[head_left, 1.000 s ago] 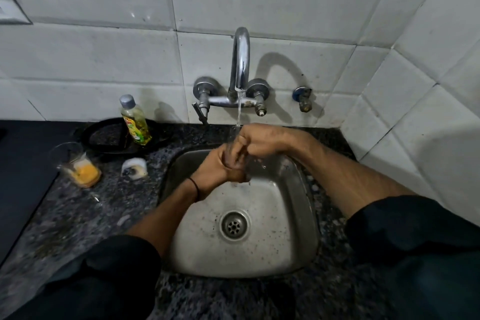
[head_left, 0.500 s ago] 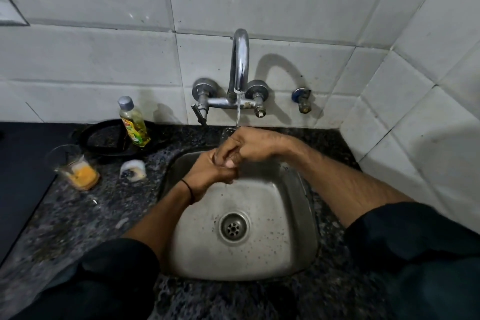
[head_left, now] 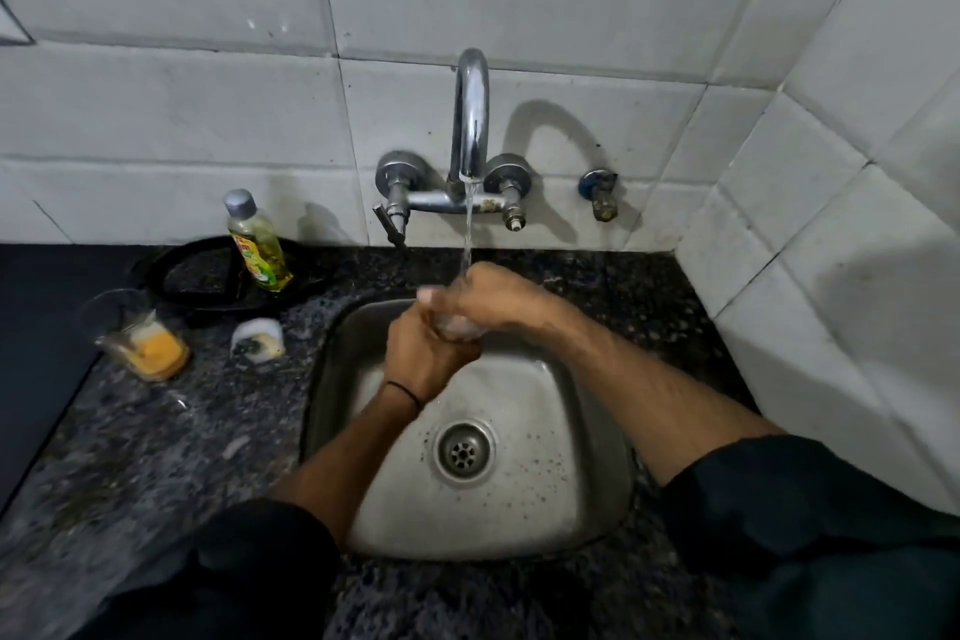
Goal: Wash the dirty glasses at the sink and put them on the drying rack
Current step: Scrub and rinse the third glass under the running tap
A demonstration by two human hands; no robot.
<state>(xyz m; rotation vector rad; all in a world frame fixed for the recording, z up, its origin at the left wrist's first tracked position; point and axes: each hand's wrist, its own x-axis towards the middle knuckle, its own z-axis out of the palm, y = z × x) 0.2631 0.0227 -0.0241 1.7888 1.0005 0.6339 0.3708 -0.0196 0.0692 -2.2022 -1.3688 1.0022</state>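
Observation:
Over the steel sink (head_left: pixel 587 509) both hands close around a clear glass (head_left: pixel 457 325), which is mostly hidden between them. My left hand (head_left: pixel 423 356) grips it from below and the left. My right hand (head_left: pixel 493 299) wraps over its top, right under the running water from the tap (head_left: pixel 470 120). A second glass (head_left: pixel 140 338) with orange residue lies tilted on the dark counter at the left, away from both hands.
A dish soap bottle (head_left: pixel 257 247) stands on a black round tray (head_left: pixel 208 276) behind the dirty glass. A white sponge (head_left: pixel 258 339) lies beside the sink's left rim. Tiled walls close off the back and right. No drying rack shows.
Both hands with the glass have shifted slightly up and back under the stream; the right hand has turned over the glass. The view has tilted a little downward.

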